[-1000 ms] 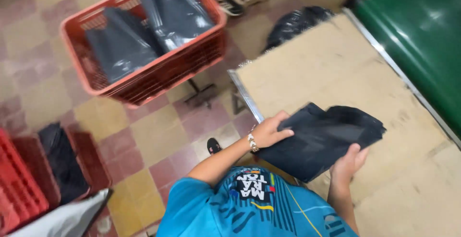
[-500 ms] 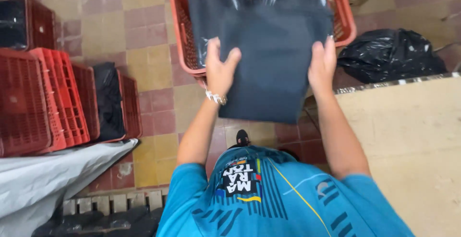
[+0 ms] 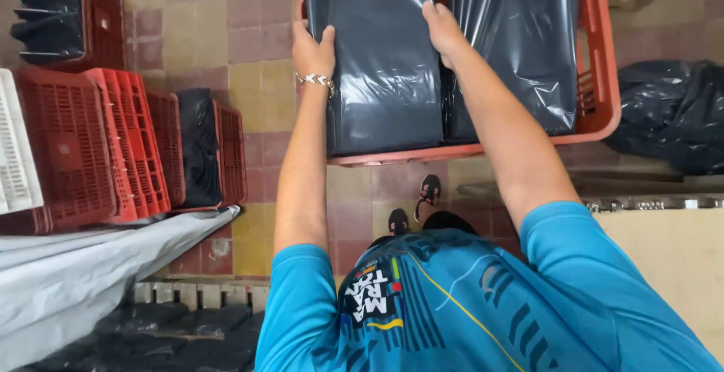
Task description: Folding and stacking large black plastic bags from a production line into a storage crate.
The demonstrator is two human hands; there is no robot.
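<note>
Both hands grip one stack of flat dark-grey plastic bags [image 3: 381,63] by its side edges, the left hand [image 3: 313,49] clenched on the left edge and the right hand [image 3: 443,31] on the right, holding it upright over the near left part of a red plastic crate [image 3: 603,93]. Inside that crate a second bundle of grey bags [image 3: 520,48] stands to the right of the held stack. On the left, a row of red crates [image 3: 113,146] stands on edge with a white crate [image 3: 15,153] beside them and a dark bag [image 3: 197,146] tucked between two, another red crate [image 3: 83,14] farther back holds dark bags, and a crumpled black bag [image 3: 671,112] lies on the tiled floor [image 3: 256,93] to the right.
</note>
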